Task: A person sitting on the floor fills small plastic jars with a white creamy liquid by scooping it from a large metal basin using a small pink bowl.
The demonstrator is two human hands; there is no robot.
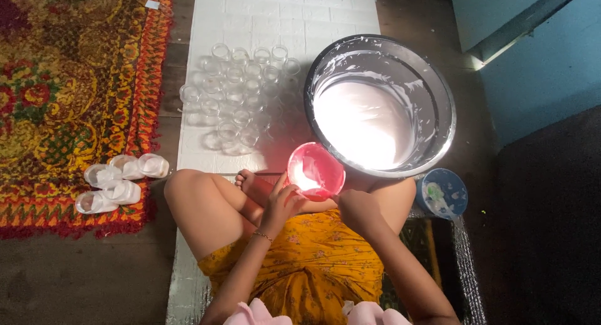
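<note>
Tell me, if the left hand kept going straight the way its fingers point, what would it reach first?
The left hand points up and right, and its fingers already touch the pink bowl, so that comes first. Beyond it stands the big steel basin of white liquid, though depth is hard to judge from above.

patterned rug (pixel 75 81), clear cups (pixel 241 93), blue lid (pixel 442 192)

just one view, from a camera on the seated person's head, looking steeply down and forward, close over the lap and knees, reaching to the white mat's (pixel 282 12) far edge and the rug (pixel 69 81) on the left.
</note>
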